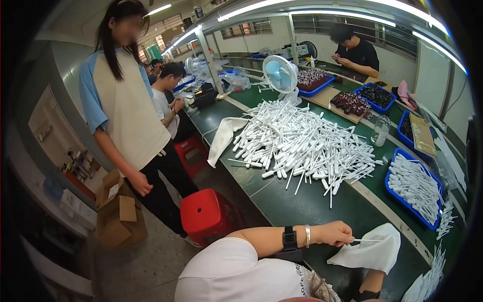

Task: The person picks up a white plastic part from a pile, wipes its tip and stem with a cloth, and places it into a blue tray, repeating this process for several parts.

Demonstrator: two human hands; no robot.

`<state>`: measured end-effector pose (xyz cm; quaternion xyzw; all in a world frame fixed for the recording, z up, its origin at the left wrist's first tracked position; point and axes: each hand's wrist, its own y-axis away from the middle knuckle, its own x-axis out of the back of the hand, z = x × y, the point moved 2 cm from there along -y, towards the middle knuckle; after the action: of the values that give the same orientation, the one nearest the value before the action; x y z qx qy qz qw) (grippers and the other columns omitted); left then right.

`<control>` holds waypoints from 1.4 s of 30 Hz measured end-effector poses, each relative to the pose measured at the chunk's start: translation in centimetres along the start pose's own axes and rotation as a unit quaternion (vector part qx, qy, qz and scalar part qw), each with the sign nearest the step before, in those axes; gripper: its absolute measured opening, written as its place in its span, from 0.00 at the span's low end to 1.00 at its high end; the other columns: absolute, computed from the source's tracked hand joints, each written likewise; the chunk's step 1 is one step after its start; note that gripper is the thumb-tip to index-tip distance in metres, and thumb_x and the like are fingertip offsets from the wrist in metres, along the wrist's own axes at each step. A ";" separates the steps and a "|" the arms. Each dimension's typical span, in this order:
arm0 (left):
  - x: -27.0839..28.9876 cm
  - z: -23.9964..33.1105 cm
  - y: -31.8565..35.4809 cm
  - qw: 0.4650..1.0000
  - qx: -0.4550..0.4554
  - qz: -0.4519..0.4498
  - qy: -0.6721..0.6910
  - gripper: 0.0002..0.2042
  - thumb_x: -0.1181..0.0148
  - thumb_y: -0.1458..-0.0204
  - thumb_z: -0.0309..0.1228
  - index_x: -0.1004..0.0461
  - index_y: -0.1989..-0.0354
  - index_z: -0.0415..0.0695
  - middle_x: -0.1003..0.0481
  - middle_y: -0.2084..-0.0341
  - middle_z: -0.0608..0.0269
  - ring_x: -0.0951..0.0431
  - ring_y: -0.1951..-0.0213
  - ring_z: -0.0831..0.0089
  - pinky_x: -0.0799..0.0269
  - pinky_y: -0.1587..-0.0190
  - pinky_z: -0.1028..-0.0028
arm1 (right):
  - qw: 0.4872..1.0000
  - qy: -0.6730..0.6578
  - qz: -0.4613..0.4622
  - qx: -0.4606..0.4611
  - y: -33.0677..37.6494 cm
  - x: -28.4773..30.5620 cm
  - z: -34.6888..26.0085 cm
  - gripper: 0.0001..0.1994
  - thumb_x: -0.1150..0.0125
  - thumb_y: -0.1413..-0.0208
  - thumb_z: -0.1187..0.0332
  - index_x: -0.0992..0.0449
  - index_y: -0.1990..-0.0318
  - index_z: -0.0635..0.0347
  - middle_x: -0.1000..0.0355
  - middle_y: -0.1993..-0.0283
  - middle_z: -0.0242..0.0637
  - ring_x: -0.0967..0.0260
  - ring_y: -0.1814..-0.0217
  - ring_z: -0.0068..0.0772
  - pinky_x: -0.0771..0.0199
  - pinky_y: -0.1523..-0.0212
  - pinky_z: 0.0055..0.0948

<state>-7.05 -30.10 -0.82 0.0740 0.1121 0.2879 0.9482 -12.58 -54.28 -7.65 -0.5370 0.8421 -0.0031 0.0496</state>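
My left hand (336, 233) is closed on the thin end of a white plastic stick (366, 240). The stick's other end runs into a white cloth (375, 251), which hangs over my right hand. Of that arm only the bare forearm (372, 283) and a dark wristband show below the cloth; the fingers are hidden inside its folds. Ahead on the green table (282, 206) lies a big loose heap of white plastic sticks (302, 141), each with a thicker end. A second white cloth (225, 137) lies at the heap's left edge.
To the right stands a blue tray of white sticks (415, 189), with more sticks (427, 277) nearer me. A clear bottle (381, 131) and a fan (279, 74) stand beyond. At left are a red stool (210, 216), a standing person (126, 100) and cardboard boxes (121, 211). Two co-workers sit farther off.
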 end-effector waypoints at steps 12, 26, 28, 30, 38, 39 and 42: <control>-0.8 0.6 -1.7 0.963 -0.013 -0.056 0.262 0.13 0.49 0.49 0.38 0.31 0.76 0.41 0.34 0.86 0.68 0.42 0.88 0.84 0.50 0.86 0.85 | 0.994 -0.098 -0.015 0.044 -0.2 -3.1 -2.9 0.20 0.50 0.47 0.63 0.39 0.48 0.62 0.38 0.50 0.40 0.39 0.49 0.32 0.37 0.50 0.30; -0.9 6.7 -0.7 0.903 -0.249 0.205 -0.283 0.11 0.51 0.50 0.35 0.33 0.72 0.38 0.31 0.83 0.53 0.31 0.82 0.59 0.35 0.78 0.72 | 0.988 -0.132 -0.038 0.071 2.0 -5.1 -3.8 0.21 0.48 0.49 0.64 0.38 0.49 0.63 0.37 0.50 0.41 0.37 0.51 0.34 0.37 0.51 0.31; -1.1 6.3 -1.7 0.897 -0.273 0.193 -0.290 0.10 0.51 0.50 0.34 0.33 0.72 0.38 0.31 0.83 0.54 0.31 0.83 0.62 0.35 0.79 0.73 | 0.992 -0.072 -0.067 0.078 2.4 -5.4 -3.7 0.19 0.48 0.49 0.65 0.37 0.50 0.62 0.35 0.52 0.39 0.36 0.53 0.33 0.36 0.53 0.31; -1.4 6.0 -2.9 0.881 -0.323 0.165 -0.304 0.09 0.51 0.49 0.33 0.33 0.71 0.39 0.31 0.85 0.57 0.30 0.84 0.67 0.36 0.79 0.75 | 0.992 -0.009 -0.090 0.086 2.8 -5.5 -3.6 0.18 0.48 0.49 0.66 0.36 0.51 0.62 0.34 0.55 0.38 0.35 0.55 0.32 0.35 0.54 0.30; 1.1 5.8 0.2 0.965 -0.187 0.167 0.077 0.07 0.55 0.46 0.31 0.33 0.71 0.41 0.32 0.85 0.69 0.33 0.82 0.85 0.37 0.80 0.83 | 0.957 0.207 -0.168 0.113 3.5 -7.2 -7.4 0.12 0.51 0.47 0.67 0.32 0.56 0.60 0.32 0.59 0.36 0.34 0.60 0.28 0.35 0.59 0.25; 0.8 5.6 0.0 0.965 -0.185 0.167 0.076 0.07 0.55 0.46 0.31 0.33 0.71 0.41 0.32 0.85 0.69 0.33 0.82 0.85 0.37 0.80 0.83 | 0.965 0.171 -0.174 0.093 3.4 -7.0 -6.6 0.11 0.51 0.48 0.67 0.32 0.57 0.60 0.32 0.61 0.36 0.34 0.61 0.28 0.35 0.60 0.24; -1.4 4.9 0.0 0.982 -0.175 0.069 -0.022 0.08 0.56 0.45 0.31 0.34 0.71 0.40 0.32 0.85 0.69 0.33 0.82 0.85 0.36 0.79 0.84 | 0.964 0.138 -0.226 0.031 3.5 -8.5 -7.8 0.11 0.50 0.48 0.68 0.32 0.58 0.61 0.33 0.63 0.35 0.35 0.63 0.26 0.35 0.62 0.23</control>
<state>-6.89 -31.27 4.14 -0.0787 0.0336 0.3662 0.9266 -12.85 -45.54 0.58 -0.7059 0.6970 -0.1144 -0.0529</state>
